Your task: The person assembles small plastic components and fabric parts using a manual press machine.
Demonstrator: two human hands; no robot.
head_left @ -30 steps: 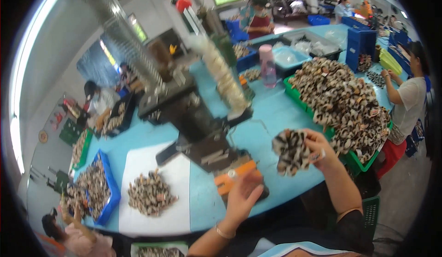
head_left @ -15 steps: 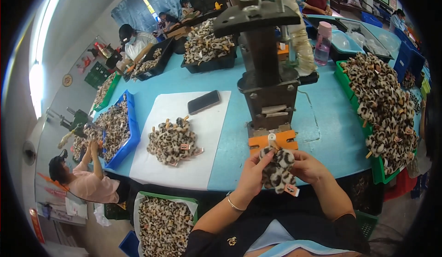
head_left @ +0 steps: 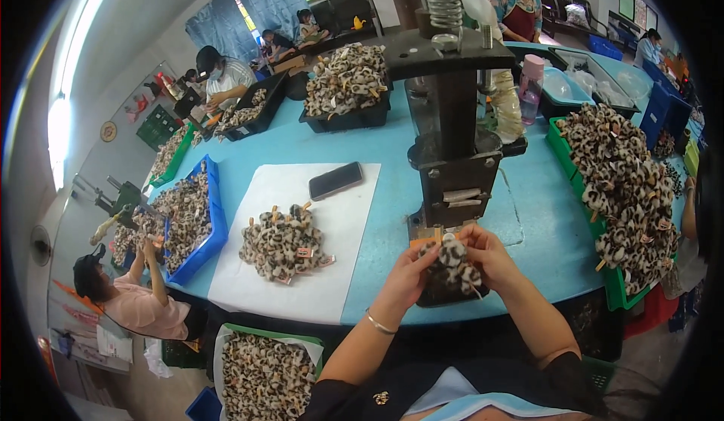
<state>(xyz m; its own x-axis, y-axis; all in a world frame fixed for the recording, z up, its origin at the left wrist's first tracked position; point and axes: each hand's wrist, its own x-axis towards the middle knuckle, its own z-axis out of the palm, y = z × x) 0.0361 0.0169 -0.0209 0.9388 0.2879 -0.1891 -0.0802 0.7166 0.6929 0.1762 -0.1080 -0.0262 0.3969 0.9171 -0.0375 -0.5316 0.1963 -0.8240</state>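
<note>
Between both hands I hold a small spotted plush piece, black, white and beige, at the foot of a dark metal hand press. My left hand pinches its left side with thumb and fingers. My right hand grips its upper right side, fingers close to the orange plate on the press. Both hands hide most of that plate. Left of the press, a heap of similar plush pieces with small tags lies on a white sheet.
A dark phone lies on the sheet. Plush pieces fill a green crate at right, a blue crate at left and a black tray behind. A pink-capped bottle stands behind the press. A co-worker sits at left.
My hands have moved up, closer to the orange plate, with the plush piece turned and its tag out of sight. The whole view has shifted slightly.
</note>
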